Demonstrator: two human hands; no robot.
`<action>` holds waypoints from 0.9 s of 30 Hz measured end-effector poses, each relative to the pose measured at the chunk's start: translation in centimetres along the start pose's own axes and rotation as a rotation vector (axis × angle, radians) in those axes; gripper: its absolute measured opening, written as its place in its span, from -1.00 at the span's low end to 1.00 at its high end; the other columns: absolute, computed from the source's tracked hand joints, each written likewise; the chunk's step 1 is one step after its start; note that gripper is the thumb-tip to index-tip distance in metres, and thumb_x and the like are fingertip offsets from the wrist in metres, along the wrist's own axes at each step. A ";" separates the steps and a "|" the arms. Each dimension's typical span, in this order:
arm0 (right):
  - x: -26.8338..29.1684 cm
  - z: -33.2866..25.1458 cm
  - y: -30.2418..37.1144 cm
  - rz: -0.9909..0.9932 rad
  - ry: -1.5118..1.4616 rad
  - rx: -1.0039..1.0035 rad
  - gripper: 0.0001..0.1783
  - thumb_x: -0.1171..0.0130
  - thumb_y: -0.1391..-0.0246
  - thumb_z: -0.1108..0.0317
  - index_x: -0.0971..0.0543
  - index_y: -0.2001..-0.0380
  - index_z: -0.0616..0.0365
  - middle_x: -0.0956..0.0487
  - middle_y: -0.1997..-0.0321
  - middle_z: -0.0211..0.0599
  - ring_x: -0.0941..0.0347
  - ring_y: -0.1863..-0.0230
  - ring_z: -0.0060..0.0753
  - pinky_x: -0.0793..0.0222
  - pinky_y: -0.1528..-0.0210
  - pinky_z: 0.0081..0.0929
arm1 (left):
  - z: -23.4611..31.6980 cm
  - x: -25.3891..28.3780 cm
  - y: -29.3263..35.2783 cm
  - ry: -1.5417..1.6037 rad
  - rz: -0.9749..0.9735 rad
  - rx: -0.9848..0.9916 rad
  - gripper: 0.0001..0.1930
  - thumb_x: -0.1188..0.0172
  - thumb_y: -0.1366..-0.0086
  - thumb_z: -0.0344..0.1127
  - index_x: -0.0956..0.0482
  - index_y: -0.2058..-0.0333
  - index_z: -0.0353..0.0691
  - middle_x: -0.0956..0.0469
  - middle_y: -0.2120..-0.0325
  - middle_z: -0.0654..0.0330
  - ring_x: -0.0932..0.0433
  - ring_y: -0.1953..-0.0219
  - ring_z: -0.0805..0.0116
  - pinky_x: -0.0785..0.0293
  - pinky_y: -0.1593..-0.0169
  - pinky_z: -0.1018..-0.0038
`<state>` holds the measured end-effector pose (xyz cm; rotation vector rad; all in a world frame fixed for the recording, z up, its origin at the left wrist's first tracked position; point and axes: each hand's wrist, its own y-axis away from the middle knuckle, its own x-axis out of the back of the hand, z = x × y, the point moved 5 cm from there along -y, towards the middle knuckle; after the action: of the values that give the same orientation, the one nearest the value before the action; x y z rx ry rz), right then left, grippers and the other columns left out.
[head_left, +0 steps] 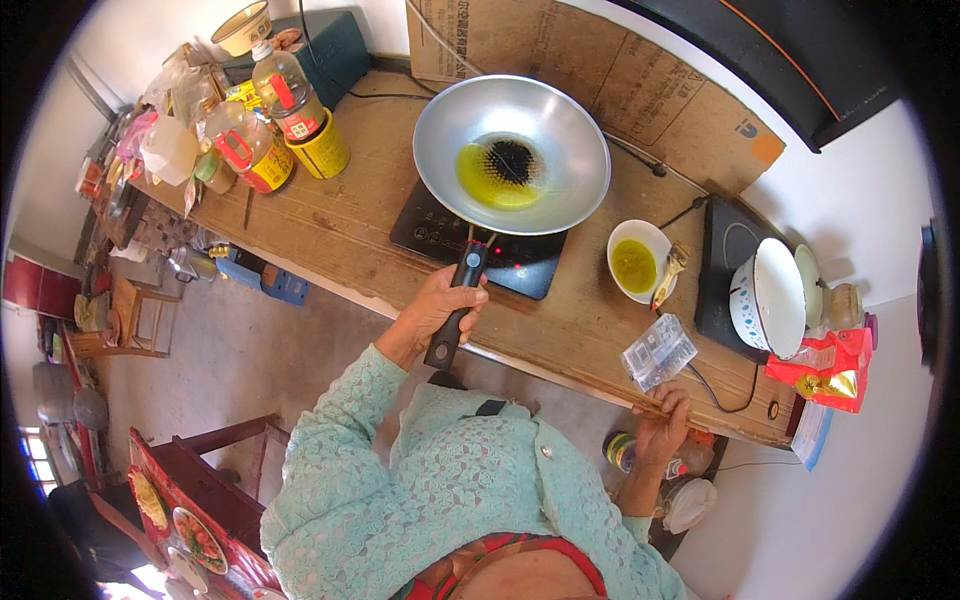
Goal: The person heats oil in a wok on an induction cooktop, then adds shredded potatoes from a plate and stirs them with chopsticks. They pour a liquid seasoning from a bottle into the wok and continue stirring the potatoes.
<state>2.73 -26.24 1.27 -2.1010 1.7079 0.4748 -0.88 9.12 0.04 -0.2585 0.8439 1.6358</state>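
Observation:
My left hand is wrapped round the black handle of a silver wok. Yellow oil pools in the wok, off toward its left and near side, beside a dark textured patch at the centre. Under the wok lies a black induction cooker with small red lights lit; I cannot tell whether the wok touches it. At the table's front edge, my right hand has its fingers curled over the wood, close to a clear plastic packet.
Right of the cooker stand a white bowl of yellow oil, a brush, a second cooktop, an enamel basin and a red packet. Oil bottles crowd the left. Cardboard lines the back; cables cross the table.

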 end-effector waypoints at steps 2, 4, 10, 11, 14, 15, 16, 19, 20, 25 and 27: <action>-1.2 0.4 -0.3 -0.004 0.006 -0.015 -0.57 0.12 -0.20 0.02 -0.25 0.57 0.14 -0.21 0.41 -0.30 -0.21 0.36 -0.36 -0.43 0.47 -0.35 | 0.3 0.9 0.0 0.016 -0.007 0.008 -0.70 -0.18 -0.08 -0.43 -0.28 0.24 -0.28 -0.34 0.66 0.25 -0.34 0.78 0.52 -0.36 0.75 0.56; -1.9 1.1 -0.6 0.019 -0.008 -0.032 -0.57 0.13 -0.20 0.02 -0.25 0.57 0.14 -0.20 0.41 -0.30 -0.21 0.37 -0.35 -0.43 0.47 -0.35 | 0.7 1.6 -0.1 0.037 -0.019 0.003 -0.70 -0.17 -0.09 -0.44 -0.29 0.22 -0.31 -0.36 0.64 0.22 -0.33 0.78 0.52 -0.36 0.76 0.58; -4.4 1.8 -0.6 -0.021 -0.016 -0.039 -0.62 0.23 -0.26 0.08 -0.24 0.54 0.10 -0.18 0.41 -0.32 -0.19 0.43 -0.42 -0.40 0.44 -0.45 | 0.9 2.6 -0.4 0.007 0.000 0.010 -0.68 -0.16 -0.10 -0.42 -0.27 0.20 -0.32 -0.35 0.64 0.22 -0.31 0.79 0.52 -0.35 0.76 0.56; -4.4 1.7 -0.5 -0.032 -0.017 -0.035 -0.62 0.23 -0.26 0.08 -0.25 0.54 0.11 -0.19 0.41 -0.32 -0.19 0.43 -0.42 -0.40 0.44 -0.44 | 0.7 2.6 -0.5 0.006 -0.001 0.012 -0.68 -0.16 -0.10 -0.42 -0.27 0.20 -0.32 -0.35 0.64 0.22 -0.30 0.79 0.52 -0.34 0.76 0.56; -3.3 1.6 -0.4 -0.041 -0.046 -0.011 -0.61 0.23 -0.26 0.08 -0.26 0.54 0.12 -0.20 0.40 -0.30 -0.21 0.41 -0.41 -0.40 0.46 -0.43 | 0.7 2.2 -0.5 0.006 0.014 -0.007 -0.68 -0.15 -0.11 -0.43 -0.26 0.18 -0.33 -0.34 0.65 0.21 -0.29 0.79 0.52 -0.33 0.77 0.56; -2.9 1.4 -0.2 -0.033 -0.053 -0.012 -0.61 0.23 -0.26 0.07 -0.26 0.54 0.12 -0.20 0.40 -0.30 -0.21 0.41 -0.41 -0.40 0.46 -0.42 | 0.6 2.1 -0.5 0.001 0.033 -0.010 -0.68 -0.14 -0.11 -0.44 -0.26 0.18 -0.33 -0.34 0.65 0.21 -0.29 0.78 0.52 -0.33 0.77 0.56; -2.5 1.3 -0.2 -0.025 -0.059 -0.013 -0.61 0.23 -0.25 0.07 -0.26 0.54 0.12 -0.21 0.40 -0.30 -0.21 0.40 -0.41 -0.41 0.45 -0.42 | 0.6 2.0 -0.5 -0.005 0.051 -0.014 -0.68 -0.14 -0.11 -0.44 -0.26 0.18 -0.33 -0.34 0.65 0.20 -0.29 0.78 0.52 -0.32 0.77 0.55; -1.1 0.7 0.1 0.048 -0.077 -0.002 -0.59 0.18 -0.24 0.10 -0.28 0.57 0.17 -0.19 0.43 -0.29 -0.21 0.43 -0.36 -0.43 0.46 -0.33 | 0.5 1.6 -0.5 0.000 0.045 -0.011 -0.69 -0.13 -0.11 -0.44 -0.28 0.18 -0.32 -0.35 0.63 0.20 -0.29 0.78 0.52 -0.30 0.77 0.54; -0.5 0.6 0.2 0.067 -0.066 0.007 -0.59 0.19 -0.24 0.10 -0.28 0.57 0.18 -0.20 0.42 -0.29 -0.22 0.43 -0.37 -0.43 0.46 -0.33 | 0.6 1.4 -0.6 -0.005 0.042 -0.005 -0.70 -0.14 -0.11 -0.44 -0.28 0.19 -0.31 -0.36 0.62 0.21 -0.30 0.78 0.52 -0.30 0.76 0.55; 1.8 -0.1 0.5 0.060 -0.072 0.015 -0.62 0.23 -0.26 0.10 -0.27 0.53 0.13 -0.22 0.41 -0.32 -0.26 0.35 -0.39 -0.42 0.42 -0.39 | 0.6 1.7 -0.6 -0.005 -0.006 -0.015 -0.68 -0.16 -0.10 -0.43 -0.29 0.18 -0.31 -0.36 0.61 0.20 -0.31 0.77 0.54 -0.31 0.76 0.56; 2.3 -0.4 0.5 0.121 -0.083 0.029 -0.62 0.19 -0.25 0.11 -0.27 0.55 0.15 -0.23 0.40 -0.30 -0.26 0.39 -0.36 -0.42 0.44 -0.35 | 0.7 2.2 -0.7 -0.052 -0.036 -0.027 -0.67 -0.15 -0.12 -0.39 -0.29 0.16 -0.32 -0.39 0.59 0.17 -0.36 0.74 0.50 -0.38 0.73 0.56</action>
<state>2.72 -28.49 0.38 -1.9384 1.7899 0.5609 -0.64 11.21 -1.01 -0.2480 0.7743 1.6150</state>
